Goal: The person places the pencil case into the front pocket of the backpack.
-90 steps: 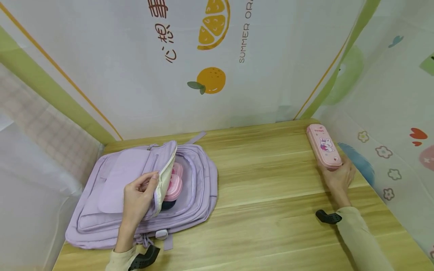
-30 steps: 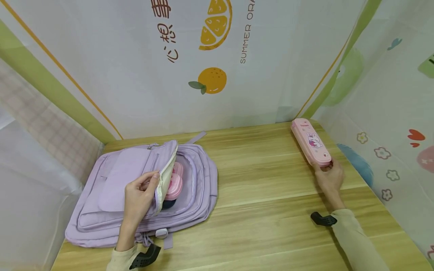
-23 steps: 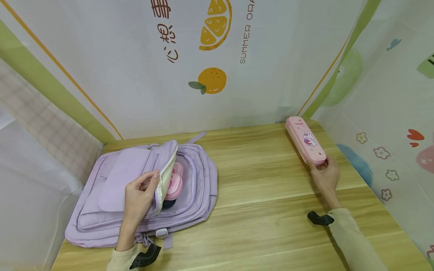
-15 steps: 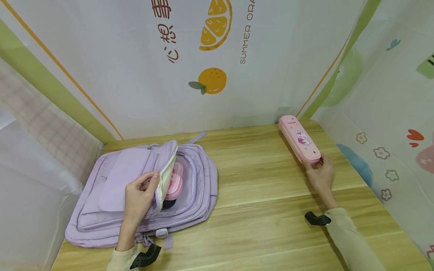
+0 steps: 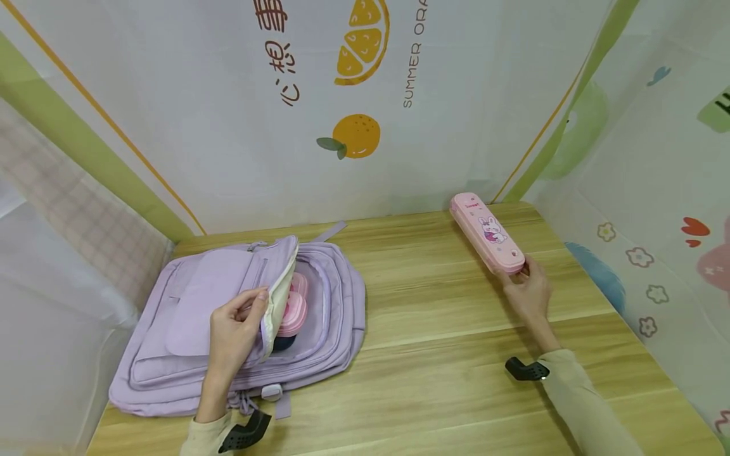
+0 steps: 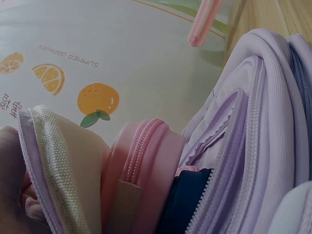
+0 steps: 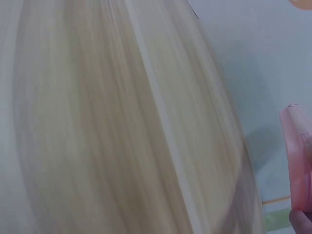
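A lilac backpack point(image 5: 211, 304) lies flat on the left of the table, its front pocket unzipped. My left hand point(image 5: 235, 329) pinches the edge of the pocket flap point(image 5: 277, 310) and holds it raised. Inside the pocket sit a pink zippered case point(image 5: 293, 315) and something dark navy point(image 6: 187, 202); more pink shows behind. On the right, my right hand point(image 5: 529, 292) grips the near end of a pink pencil case point(image 5: 487, 233) with a bunny print. The pencil case seems lifted above the table, its far end toward the back curtain. In the right wrist view only its edge point(image 7: 298, 161) shows.
The wooden table point(image 5: 433, 354) stretches between backpack and right hand. A white curtain with orange prints point(image 5: 445, 139) hangs along the back edge, another patterned curtain point(image 5: 673, 240) on the right. Straps and a cord hang from the backpack's near side.
My right hand has carried the pink pencil case leftward from the table's right edge, turning it slightly. My left hand and the backpack stay in place.
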A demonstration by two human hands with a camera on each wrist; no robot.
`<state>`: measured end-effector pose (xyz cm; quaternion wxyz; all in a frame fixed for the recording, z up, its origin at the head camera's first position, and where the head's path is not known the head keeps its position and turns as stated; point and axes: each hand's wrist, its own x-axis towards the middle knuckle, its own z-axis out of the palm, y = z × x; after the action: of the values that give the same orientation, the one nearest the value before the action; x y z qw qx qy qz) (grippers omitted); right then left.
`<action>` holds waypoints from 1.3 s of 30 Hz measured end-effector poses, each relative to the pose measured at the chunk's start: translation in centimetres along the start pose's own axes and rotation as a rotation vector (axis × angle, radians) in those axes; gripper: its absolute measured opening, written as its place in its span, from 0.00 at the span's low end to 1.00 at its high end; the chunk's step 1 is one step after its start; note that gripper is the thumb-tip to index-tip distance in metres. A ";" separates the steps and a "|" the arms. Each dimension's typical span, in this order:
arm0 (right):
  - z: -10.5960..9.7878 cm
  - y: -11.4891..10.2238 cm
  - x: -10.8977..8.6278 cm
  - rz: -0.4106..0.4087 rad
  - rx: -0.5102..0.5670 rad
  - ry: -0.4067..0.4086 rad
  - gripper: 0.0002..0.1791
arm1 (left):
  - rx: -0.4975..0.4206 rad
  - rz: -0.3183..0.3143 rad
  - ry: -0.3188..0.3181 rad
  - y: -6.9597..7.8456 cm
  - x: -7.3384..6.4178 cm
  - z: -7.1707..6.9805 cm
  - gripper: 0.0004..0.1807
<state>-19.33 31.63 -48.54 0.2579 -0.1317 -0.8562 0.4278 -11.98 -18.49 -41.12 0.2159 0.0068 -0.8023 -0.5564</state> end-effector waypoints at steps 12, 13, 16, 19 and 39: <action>1.7 -2.2 -0.7 -0.051 0.049 -0.064 0.36 | -0.009 -0.005 0.001 0.0 -0.1 -0.1 0.10; 1.9 -2.3 -0.8 -0.058 0.052 -0.068 0.35 | -0.012 -0.003 0.000 0.0 -0.1 -0.1 0.09; 2.2 -2.7 -0.8 -0.078 0.059 -0.087 0.35 | -0.008 0.001 -0.001 0.0 -0.1 -0.1 0.09; 2.5 -3.1 -1.0 -0.087 0.061 -0.114 0.35 | -0.003 0.003 0.000 0.0 -0.1 -0.1 0.09; 4.6 -4.2 -2.0 -0.198 0.260 -0.344 0.38 | -0.004 0.009 -0.004 -0.2 0.0 -0.2 0.10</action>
<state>-20.21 25.13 -48.13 0.1636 0.0621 -0.8341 0.5231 -11.94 -18.70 -41.25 0.2167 0.0017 -0.8016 -0.5571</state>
